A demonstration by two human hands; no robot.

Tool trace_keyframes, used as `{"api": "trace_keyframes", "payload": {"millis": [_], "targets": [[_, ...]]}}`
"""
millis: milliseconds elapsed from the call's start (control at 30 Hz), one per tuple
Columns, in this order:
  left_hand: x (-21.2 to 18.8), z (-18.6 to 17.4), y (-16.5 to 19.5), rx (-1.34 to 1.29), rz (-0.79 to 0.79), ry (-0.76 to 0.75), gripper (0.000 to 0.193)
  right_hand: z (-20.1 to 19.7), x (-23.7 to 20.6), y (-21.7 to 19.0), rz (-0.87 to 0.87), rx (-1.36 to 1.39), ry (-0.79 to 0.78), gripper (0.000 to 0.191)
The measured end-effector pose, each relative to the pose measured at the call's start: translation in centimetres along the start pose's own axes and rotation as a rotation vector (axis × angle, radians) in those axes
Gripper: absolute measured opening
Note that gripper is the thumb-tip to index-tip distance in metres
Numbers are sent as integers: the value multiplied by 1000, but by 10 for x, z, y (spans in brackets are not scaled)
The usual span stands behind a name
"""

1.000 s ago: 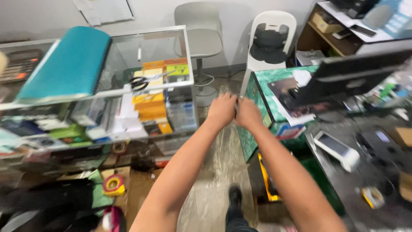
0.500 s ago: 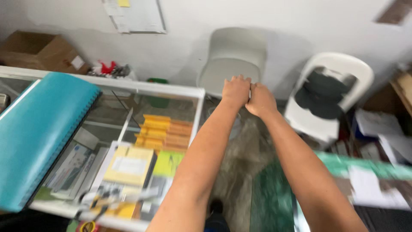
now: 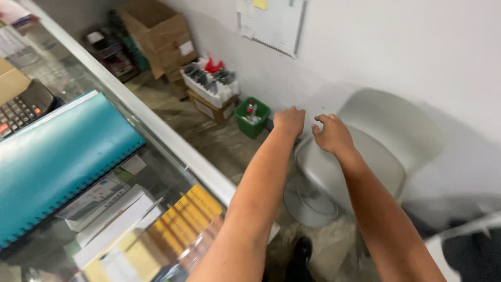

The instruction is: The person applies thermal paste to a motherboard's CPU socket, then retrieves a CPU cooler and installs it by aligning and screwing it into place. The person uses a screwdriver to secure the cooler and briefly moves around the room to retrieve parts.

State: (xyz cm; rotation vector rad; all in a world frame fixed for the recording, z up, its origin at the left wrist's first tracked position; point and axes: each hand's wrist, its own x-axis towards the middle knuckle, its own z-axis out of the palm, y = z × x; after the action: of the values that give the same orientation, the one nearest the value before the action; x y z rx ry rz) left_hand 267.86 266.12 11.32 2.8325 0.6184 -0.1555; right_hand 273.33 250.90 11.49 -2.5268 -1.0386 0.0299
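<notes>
While both your arms reach out in front of you, the thing nearest them is the pale grey moulded plastic chair (image 3: 365, 151) standing against the white wall (image 3: 407, 52), and it lies directly beyond and below your knuckles. Your right hand (image 3: 333, 134) hangs over the chair's seat, close to its near left edge, fingers curled loosely inward and holding nothing that shows. Your left hand (image 3: 289, 121) is just off that same edge, on the side away from the backrest, closed into a soft fist; whether anything sits inside it you cannot tell from this angle. The two hands are near one another but apart, and the right one is the nearer to the seat. Neither can be seen touching the chair. The backrest rises to the right of the seat and leans towards the wall, so the chair's broad face runs across your reach, not along it.

Left of the chair, a small green plastic bin (image 3: 252, 118) stands on the floor by the wall, with a white crate of dark and red items (image 3: 210, 82) further left. Nearer you than the chair, on the left, runs the glass-topped display counter (image 3: 172, 143), with a teal spiral-bound folder (image 3: 57, 159) lying on it.
</notes>
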Motion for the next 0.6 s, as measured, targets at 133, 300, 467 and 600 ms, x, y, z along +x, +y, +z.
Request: {"api": "trace_keyframes", "payload": {"millis": [133, 300, 467, 600], "targets": [[69, 21, -16, -85, -194, 24, 30, 23, 78, 32, -217, 10, 9, 35], [140, 46, -21, -162, -244, -21, 48, 43, 150, 62, -285, -49, -142, 39], [194, 67, -57, -290, -274, 186, 51, 64, 212, 71, -355, 18, -213, 43], [228, 83, -107, -308, -353, 307, 38, 89, 252, 60, -408, 48, -235, 43]]}}
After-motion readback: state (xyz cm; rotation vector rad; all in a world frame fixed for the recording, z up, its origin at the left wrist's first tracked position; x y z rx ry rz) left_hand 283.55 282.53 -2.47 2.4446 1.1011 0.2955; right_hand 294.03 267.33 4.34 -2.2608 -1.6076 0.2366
